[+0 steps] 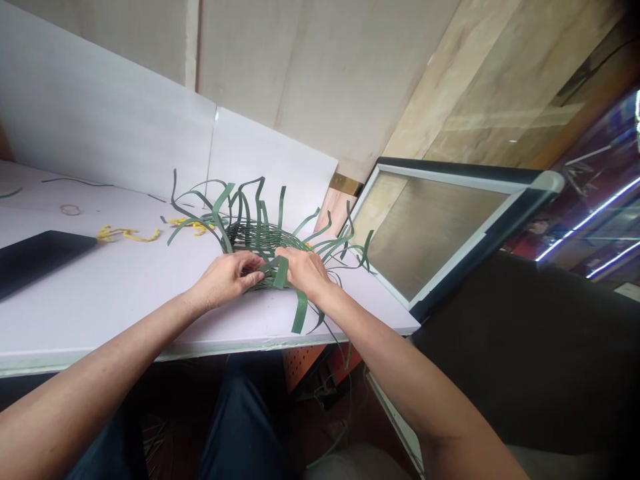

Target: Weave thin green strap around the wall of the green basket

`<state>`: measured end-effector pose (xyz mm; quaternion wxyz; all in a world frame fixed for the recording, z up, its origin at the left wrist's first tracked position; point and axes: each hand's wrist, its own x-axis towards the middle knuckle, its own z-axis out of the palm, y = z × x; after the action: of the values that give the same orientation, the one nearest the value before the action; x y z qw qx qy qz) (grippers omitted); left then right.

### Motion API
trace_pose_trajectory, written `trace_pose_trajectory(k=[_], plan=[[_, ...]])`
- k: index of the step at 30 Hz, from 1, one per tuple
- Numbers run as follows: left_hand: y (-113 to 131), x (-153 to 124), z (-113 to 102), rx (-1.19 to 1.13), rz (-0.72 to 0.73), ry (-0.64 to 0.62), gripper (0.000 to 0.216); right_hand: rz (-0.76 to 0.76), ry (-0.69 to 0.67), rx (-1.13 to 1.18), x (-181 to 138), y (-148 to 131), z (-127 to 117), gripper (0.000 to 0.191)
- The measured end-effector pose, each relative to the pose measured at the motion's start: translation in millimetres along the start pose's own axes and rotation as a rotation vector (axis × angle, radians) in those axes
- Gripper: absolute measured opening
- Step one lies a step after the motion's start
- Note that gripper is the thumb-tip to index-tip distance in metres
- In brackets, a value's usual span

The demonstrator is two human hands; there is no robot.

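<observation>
A partly woven green basket (267, 233) lies on the white table, with loose flat green strips standing up and curling out all round its rim. At its near left side, my left hand (235, 272) has its fingers curled, thumb and fingertips closed on a green strip. My right hand (303, 268) grips the near right side, its fingers bent over a wide green strip (281, 273) that folds towards me. Another strip end (300, 313) hangs below the right wrist. Both sets of fingertips are partly hidden by strips.
On the left of the white table (125, 300) lie a flat black object (45, 260), yellow cords (127, 233) and a thin ring (70, 209). A white panel (270, 153) stands behind. A framed glass panel (435, 227) leans by the right edge. Thin strands dangle over the front edge.
</observation>
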<state>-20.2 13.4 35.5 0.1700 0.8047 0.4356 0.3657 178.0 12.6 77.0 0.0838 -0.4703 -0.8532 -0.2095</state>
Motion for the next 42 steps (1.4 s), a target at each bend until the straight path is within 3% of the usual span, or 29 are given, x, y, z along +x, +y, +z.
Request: trace_pose_trajectory(k=[5,9,12,19,28,35,42], plan=[[-1,0,1,-0.027,-0.004,-0.016,0.034,-0.147,0.044,0.03,0,13,2,0.033],[-4,0,3,-0.058,-0.006,0.006,0.037,-0.219,0.068,0.072,-2,18,1,0.031],[-5,0,5,-0.075,-0.003,0.017,0.037,-0.137,0.06,0.093,-1,15,2,0.025],[-11,-1,6,-0.085,0.015,0.03,0.034,-0.017,-0.172,0.195,14,10,5,0.019],[-6,-4,10,0.167,0.055,0.061,0.036,-0.095,-0.239,0.008,-7,12,-5,0.012],[-9,-6,14,0.224,0.108,0.062,0.033,0.044,-0.299,0.144,-2,13,-2,0.015],[-10,-5,24,0.228,0.12,0.127,0.034,0.117,-0.244,0.251,-13,5,-7,0.013]])
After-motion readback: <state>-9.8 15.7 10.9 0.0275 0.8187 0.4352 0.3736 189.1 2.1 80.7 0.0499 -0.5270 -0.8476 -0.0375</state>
